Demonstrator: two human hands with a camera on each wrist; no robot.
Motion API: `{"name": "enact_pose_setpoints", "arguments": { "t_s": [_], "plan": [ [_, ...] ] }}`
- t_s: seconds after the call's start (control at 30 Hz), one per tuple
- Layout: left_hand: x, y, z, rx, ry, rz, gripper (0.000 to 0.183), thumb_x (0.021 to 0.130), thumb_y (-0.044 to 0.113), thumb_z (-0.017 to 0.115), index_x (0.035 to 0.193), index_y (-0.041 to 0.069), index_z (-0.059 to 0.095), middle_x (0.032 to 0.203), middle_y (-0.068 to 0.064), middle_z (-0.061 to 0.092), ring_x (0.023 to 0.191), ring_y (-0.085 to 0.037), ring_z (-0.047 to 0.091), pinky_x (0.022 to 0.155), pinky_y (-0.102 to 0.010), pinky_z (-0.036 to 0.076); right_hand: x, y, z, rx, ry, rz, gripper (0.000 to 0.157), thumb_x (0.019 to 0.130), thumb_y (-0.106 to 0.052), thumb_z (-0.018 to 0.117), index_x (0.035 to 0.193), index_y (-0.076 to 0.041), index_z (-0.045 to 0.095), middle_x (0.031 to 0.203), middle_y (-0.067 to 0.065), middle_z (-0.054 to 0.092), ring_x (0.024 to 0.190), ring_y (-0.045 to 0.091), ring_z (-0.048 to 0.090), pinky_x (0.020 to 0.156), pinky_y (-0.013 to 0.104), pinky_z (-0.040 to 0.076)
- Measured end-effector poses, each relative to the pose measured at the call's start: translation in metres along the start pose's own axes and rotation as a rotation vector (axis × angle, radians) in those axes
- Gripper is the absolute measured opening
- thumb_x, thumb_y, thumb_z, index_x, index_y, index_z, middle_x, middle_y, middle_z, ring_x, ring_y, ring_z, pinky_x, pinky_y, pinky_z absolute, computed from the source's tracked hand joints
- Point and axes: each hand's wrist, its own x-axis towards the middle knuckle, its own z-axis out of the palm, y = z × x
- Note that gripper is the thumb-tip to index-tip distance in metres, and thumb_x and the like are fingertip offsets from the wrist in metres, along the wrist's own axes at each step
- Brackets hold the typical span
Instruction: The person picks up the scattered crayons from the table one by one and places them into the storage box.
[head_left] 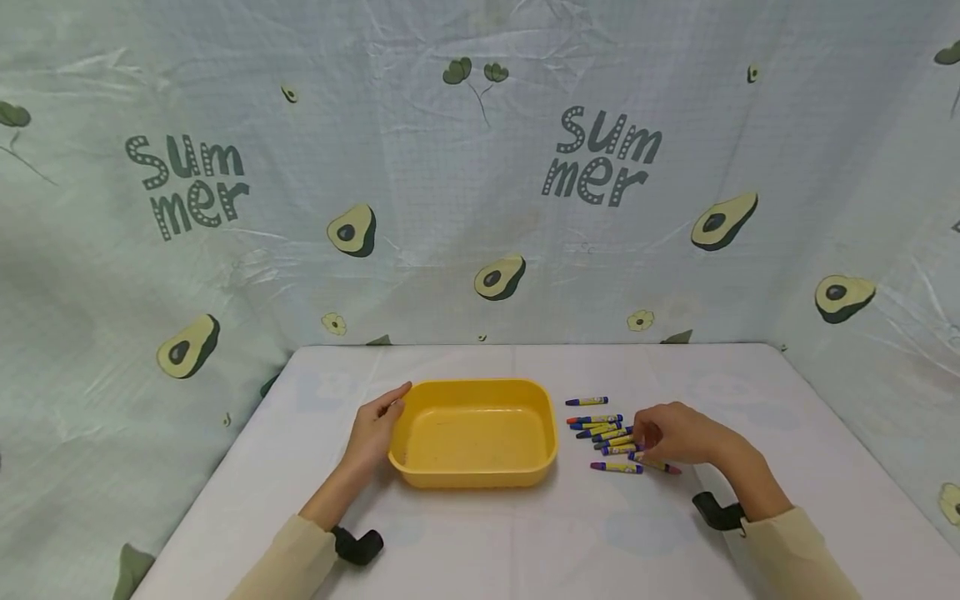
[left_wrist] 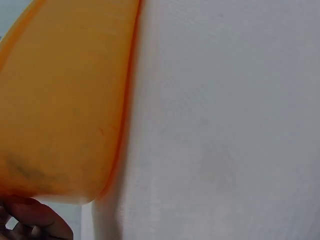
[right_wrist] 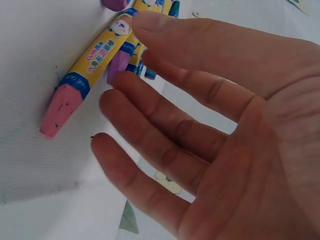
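My left hand [head_left: 371, 433] holds the left side of a yellow plastic tray [head_left: 472, 437], its thumb at the rim. In the left wrist view the tray's wall [left_wrist: 65, 100] fills the left, with fingertips at its lower corner. My right hand [head_left: 678, 433] is over the right end of a group of wax crayons [head_left: 617, 468] in yellow and blue wrappers. The right wrist view shows loosely bent, spread fingers, the thumb tip overlapping a pink crayon [right_wrist: 95, 60] on the table. Several other crayons lie behind the thumb, partly hidden.
A white cloth covers the table [head_left: 480, 542]. Behind it hangs a pale curtain [head_left: 420, 167] printed with avocados and lettering. One crayon [head_left: 587, 402] lies apart at the back of the group. Black wrist devices [head_left: 358, 546] stick out near both sleeves.
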Motion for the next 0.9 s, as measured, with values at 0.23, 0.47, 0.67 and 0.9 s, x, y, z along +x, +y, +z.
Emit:
{"name": "enact_pose_setpoints", "arguments": {
  "t_s": [0.23,0.47,0.67,0.9],
  "plan": [
    [0.0016,-0.0055,0.0015,-0.016,-0.009,0.017,0.043,0.112,0.021,0.042,0.153,0.013,0.051,0.160,-0.012,0.048,0.149,-0.030,0.043,0.123,-0.048,0.038,-0.0009,0.0051,0.0027,0.041,-0.041,0.049,0.020,0.082,-0.007,0.082,0.087,-0.014,0.064,0.078,-0.002,0.061,0.070,0.014,0.054,0.063,0.029,0.046],
    [0.0003,-0.0062,-0.0003,0.003,-0.019,0.011,0.042,0.112,0.023,0.044,0.153,0.015,0.052,0.158,-0.013,0.050,0.144,-0.028,0.049,0.121,-0.049,0.041,-0.0007,0.0068,0.0063,0.064,-0.065,0.093,0.021,0.081,-0.001,0.081,0.084,-0.012,0.063,0.073,0.000,0.059,0.062,0.015,0.054,0.058,0.028,0.044],
    [-0.0005,-0.0046,-0.0036,0.026,-0.015,0.039,0.041,0.112,0.020,0.045,0.151,0.013,0.054,0.157,-0.013,0.052,0.147,-0.030,0.047,0.122,-0.050,0.039,0.0025,0.0066,0.0046,0.047,-0.075,0.136,0.020,0.082,-0.001,0.080,0.084,-0.012,0.064,0.074,0.001,0.059,0.064,0.015,0.054,0.059,0.028,0.046],
    [-0.0016,-0.0068,-0.0062,0.033,-0.018,0.047,0.041,0.112,0.020,0.044,0.151,0.013,0.054,0.156,-0.014,0.052,0.144,-0.028,0.049,0.121,-0.048,0.040,0.0044,0.0097,0.0022,0.024,-0.076,0.065,0.018,0.082,-0.003,0.079,0.085,-0.013,0.064,0.076,-0.001,0.060,0.068,0.014,0.053,0.059,0.026,0.046]
  ]
}}
